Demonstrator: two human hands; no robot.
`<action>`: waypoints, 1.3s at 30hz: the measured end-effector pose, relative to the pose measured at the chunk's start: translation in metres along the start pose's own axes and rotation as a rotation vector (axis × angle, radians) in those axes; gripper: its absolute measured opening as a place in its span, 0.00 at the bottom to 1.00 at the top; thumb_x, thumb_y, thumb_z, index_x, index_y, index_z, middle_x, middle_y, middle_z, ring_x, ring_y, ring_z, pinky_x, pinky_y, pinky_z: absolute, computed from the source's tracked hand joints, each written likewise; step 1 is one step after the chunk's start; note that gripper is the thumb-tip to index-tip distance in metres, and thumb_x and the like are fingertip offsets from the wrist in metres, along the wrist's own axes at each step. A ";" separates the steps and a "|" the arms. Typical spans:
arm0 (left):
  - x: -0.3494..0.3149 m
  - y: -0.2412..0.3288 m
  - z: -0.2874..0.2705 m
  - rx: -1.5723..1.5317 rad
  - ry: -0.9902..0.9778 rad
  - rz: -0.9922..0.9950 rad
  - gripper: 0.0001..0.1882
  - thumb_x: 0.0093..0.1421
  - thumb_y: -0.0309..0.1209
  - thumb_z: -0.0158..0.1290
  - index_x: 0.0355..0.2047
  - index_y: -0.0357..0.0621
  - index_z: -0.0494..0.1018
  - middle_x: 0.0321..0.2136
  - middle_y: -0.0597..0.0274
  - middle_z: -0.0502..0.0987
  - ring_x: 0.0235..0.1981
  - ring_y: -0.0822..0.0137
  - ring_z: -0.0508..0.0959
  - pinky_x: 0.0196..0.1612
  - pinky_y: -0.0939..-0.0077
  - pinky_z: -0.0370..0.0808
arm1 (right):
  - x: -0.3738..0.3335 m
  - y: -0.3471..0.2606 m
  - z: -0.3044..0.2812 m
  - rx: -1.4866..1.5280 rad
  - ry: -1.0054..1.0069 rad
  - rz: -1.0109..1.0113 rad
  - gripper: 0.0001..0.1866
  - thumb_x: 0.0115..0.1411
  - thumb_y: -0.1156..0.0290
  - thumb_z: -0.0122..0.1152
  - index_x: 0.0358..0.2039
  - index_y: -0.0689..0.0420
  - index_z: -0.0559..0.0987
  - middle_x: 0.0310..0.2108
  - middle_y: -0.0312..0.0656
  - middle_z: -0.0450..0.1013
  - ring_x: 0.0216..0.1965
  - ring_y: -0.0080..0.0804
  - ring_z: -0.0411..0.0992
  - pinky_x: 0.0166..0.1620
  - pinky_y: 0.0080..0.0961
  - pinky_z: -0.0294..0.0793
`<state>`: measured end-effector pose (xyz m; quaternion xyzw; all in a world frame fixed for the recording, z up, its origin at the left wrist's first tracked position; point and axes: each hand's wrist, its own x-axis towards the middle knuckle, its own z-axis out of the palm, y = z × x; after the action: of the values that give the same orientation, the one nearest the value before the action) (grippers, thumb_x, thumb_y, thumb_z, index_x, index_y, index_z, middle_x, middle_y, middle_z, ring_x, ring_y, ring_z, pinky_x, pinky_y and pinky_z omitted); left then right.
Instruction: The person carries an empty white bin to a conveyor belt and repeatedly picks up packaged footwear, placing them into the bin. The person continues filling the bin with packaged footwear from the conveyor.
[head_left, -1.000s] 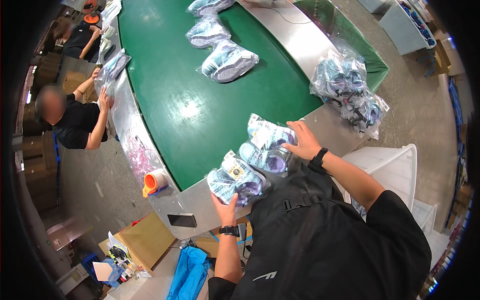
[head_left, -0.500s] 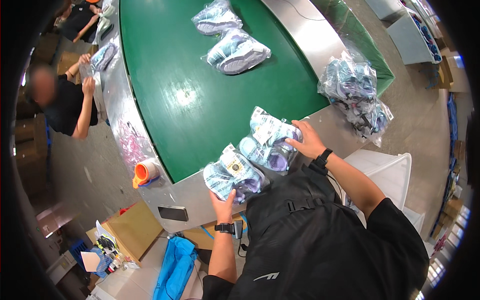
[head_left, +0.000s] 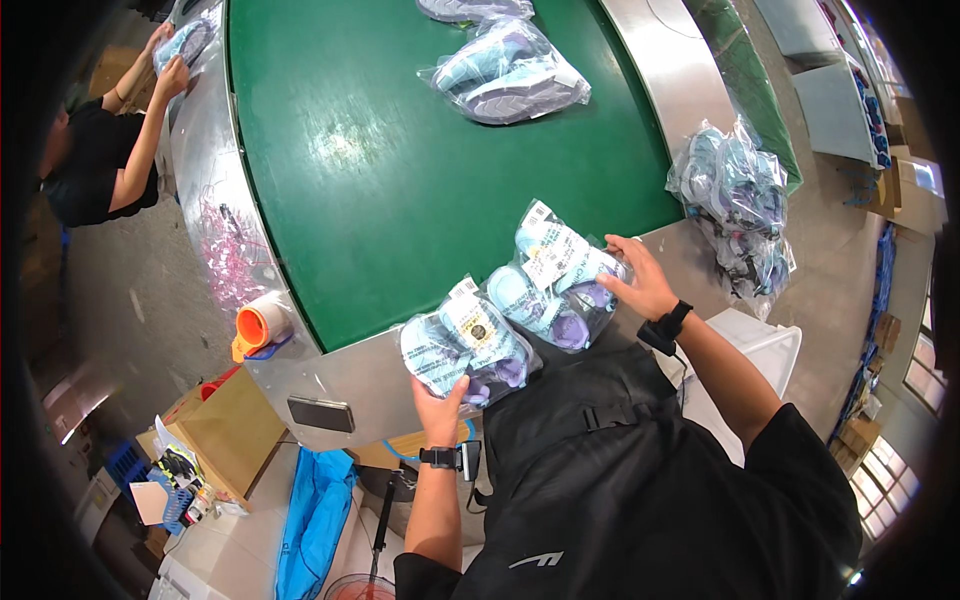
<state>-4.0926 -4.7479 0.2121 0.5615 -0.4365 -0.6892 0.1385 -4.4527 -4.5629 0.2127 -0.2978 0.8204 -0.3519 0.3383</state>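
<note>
My left hand [head_left: 437, 405] grips the lower left of a clear plastic bag of light blue and purple shoes [head_left: 462, 345]. Its thumb presses on the front while the other fingers are hidden behind. Beside it, touching or nearly so, is a second bagged pair of shoes [head_left: 548, 285], with white printed labels on top. My right hand [head_left: 640, 280] holds that bag by its right side, thumb on top. Both bags are at the near metal edge of a green conveyor belt [head_left: 370, 210]. Farther up the belt lies another bag of shoes [head_left: 515, 75], soles showing, with one more partly cut off beyond it.
More bagged shoes [head_left: 735, 190] are piled on the right metal ledge. A phone [head_left: 320, 413] and an orange tape roll [head_left: 262, 325] lie at the near left, with pink ties [head_left: 232, 255] above. A co-worker [head_left: 105, 160] stands across at left; a white bin [head_left: 745, 350] is at right.
The bags on the belt have moved farther away. The co-worker's hands are now at a shoe that lay beside them before. My hands keep their hold on both bags, and my view has shifted slightly.
</note>
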 end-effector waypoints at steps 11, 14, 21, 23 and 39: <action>0.007 0.008 0.001 -0.008 -0.022 0.008 0.40 0.50 0.26 0.70 0.60 0.37 0.62 0.51 0.58 0.73 0.51 0.67 0.74 0.55 0.70 0.72 | 0.015 -0.024 0.001 -0.102 -0.160 -0.058 0.43 0.49 0.56 0.75 0.62 0.62 0.66 0.53 0.53 0.68 0.56 0.48 0.68 0.59 0.38 0.67; 0.007 0.012 0.001 0.002 -0.048 0.017 0.39 0.50 0.26 0.70 0.59 0.37 0.62 0.51 0.58 0.73 0.50 0.68 0.74 0.55 0.70 0.72 | 0.014 -0.027 0.001 -0.101 -0.199 -0.043 0.45 0.48 0.56 0.76 0.63 0.61 0.65 0.55 0.53 0.68 0.57 0.49 0.68 0.60 0.38 0.67; 0.006 0.021 0.018 -0.046 -0.061 0.021 0.36 0.52 0.24 0.67 0.59 0.38 0.63 0.51 0.59 0.73 0.52 0.67 0.74 0.57 0.69 0.71 | 0.009 -0.027 0.023 0.169 -0.210 0.053 0.45 0.49 0.59 0.75 0.64 0.61 0.63 0.56 0.53 0.69 0.59 0.46 0.68 0.61 0.36 0.67; 0.006 0.027 0.027 -0.146 -0.112 -0.005 0.35 0.54 0.23 0.66 0.60 0.38 0.62 0.51 0.59 0.73 0.52 0.67 0.74 0.57 0.69 0.71 | 0.010 -0.031 0.030 0.321 -0.208 0.079 0.45 0.49 0.59 0.74 0.63 0.62 0.63 0.56 0.54 0.70 0.58 0.45 0.70 0.60 0.36 0.67; -0.021 0.061 0.085 -0.279 -0.591 -0.457 0.30 0.64 0.42 0.53 0.63 0.42 0.63 0.57 0.55 0.74 0.56 0.54 0.75 0.58 0.54 0.73 | -0.132 0.021 -0.030 0.985 0.038 0.478 0.29 0.58 0.64 0.65 0.54 0.70 0.73 0.48 0.48 0.76 0.47 0.33 0.76 0.51 0.29 0.76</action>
<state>-4.1803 -4.7314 0.2707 0.3975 -0.2235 -0.8868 -0.0751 -4.4024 -4.4436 0.2573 0.0966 0.6094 -0.6130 0.4935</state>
